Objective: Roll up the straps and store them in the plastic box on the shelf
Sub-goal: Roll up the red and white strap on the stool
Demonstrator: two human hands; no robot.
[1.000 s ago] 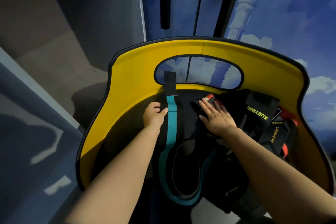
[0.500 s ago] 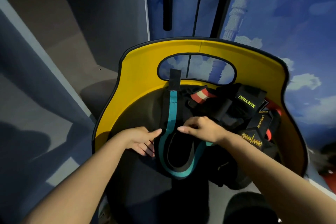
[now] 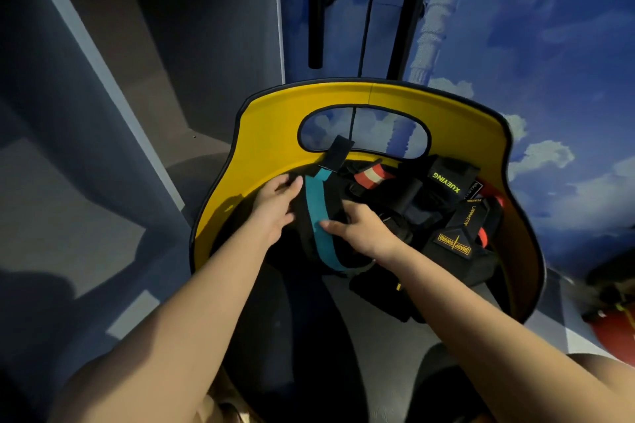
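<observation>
The far end of the teal strap runs under a black tab at the bin's cut-out handle, its near loop fades into the dark bin floor, and the pile of black straps beyond it is too tangled to separate. The strap lies inside the bin, between both hands: the left hand rests with relaxed fingers at its left edge. The right hand curls round its right edge, thumb on the teal.
</observation>
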